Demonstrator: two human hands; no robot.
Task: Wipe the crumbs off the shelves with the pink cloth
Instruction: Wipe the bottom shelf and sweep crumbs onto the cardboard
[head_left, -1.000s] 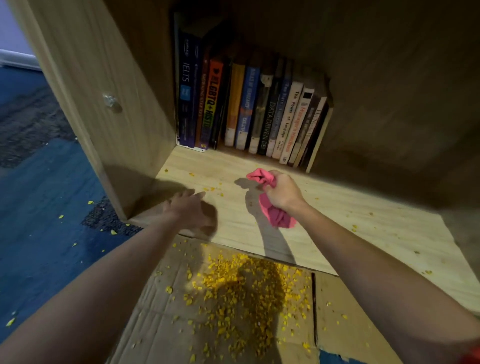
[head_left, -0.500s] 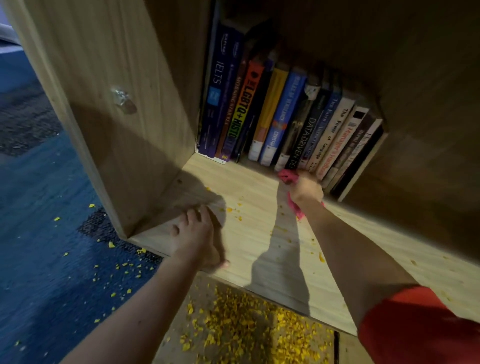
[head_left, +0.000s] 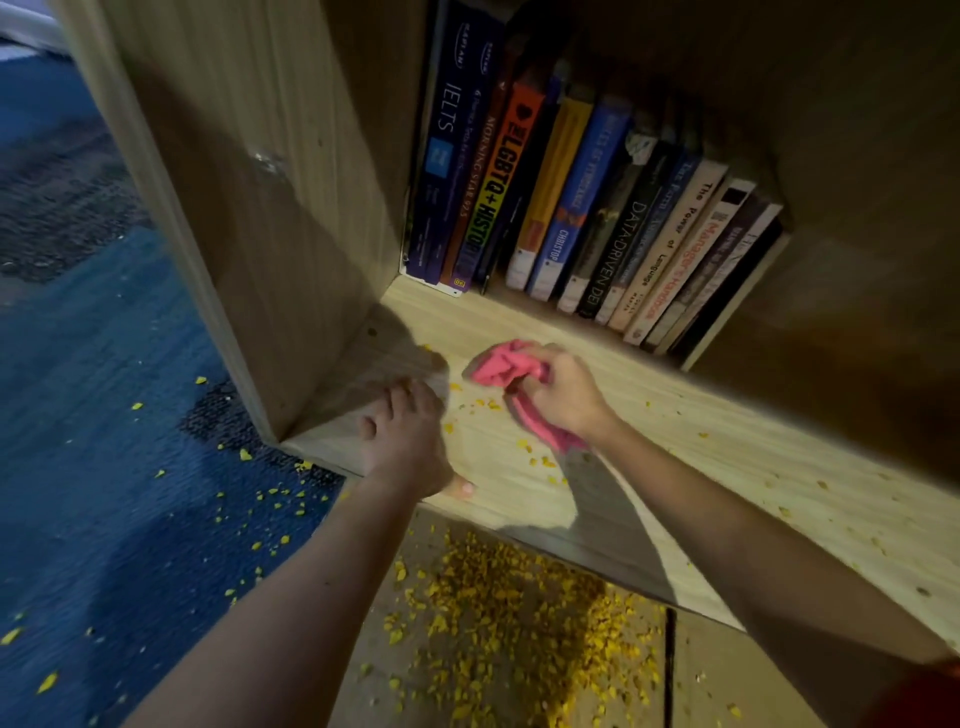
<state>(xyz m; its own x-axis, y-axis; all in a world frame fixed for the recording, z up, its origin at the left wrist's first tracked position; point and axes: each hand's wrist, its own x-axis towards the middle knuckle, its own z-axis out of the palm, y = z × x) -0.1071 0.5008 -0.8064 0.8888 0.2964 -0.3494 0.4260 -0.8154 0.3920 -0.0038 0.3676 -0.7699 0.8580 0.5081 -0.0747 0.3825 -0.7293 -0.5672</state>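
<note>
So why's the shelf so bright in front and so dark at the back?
Head view: light falls only on the front of the shelf; the right hand and pink cloth cast a hard shadow; the books sit dim; the left hand blurs slightly.

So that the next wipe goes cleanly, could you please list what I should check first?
1. Pink cloth gripped in the right hand: ok.
2. Cloth pressed flat on the shelf: cannot tell; it is bunched up.
3. Left hand resting on the shelf's front corner, apart from the cloth: ok.
4. Shelf free of crumbs: not ok; bits lie between the hands and further right.
5. Cardboard lying below the front edge to catch them: ok.
6. Books at the back, apart from the cloth: ok.
</note>
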